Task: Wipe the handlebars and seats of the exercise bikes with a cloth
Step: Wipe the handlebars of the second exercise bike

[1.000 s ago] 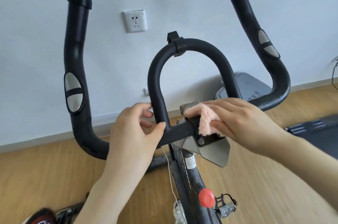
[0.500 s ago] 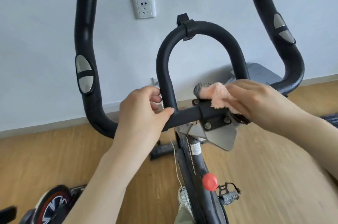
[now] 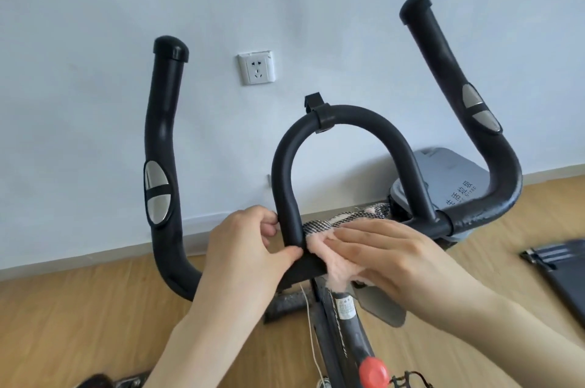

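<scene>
The black handlebars (image 3: 345, 121) of an exercise bike fill the view: two outer horns with silver pulse pads and a centre loop rising from the crossbar. My left hand (image 3: 250, 248) grips the crossbar just left of the loop's left foot, thumb on top. My right hand (image 3: 389, 258) presses a pink fluffy cloth (image 3: 326, 248) with a grey woven edge flat onto the crossbar inside the loop. The cloth lies against the loop's left foot. No seat is in view.
A grey bin (image 3: 456, 178) with printed characters stands behind the handlebars by the wall. A white wall socket (image 3: 256, 68) is above. A red knob (image 3: 373, 370) sits on the bike frame. A dark treadmill edge (image 3: 557, 264) lies on the wooden floor at right.
My right hand has slid the cloth leftwards along the crossbar until it meets the loop's left foot. The view has tilted up and shifted. My left hand keeps its grip.
</scene>
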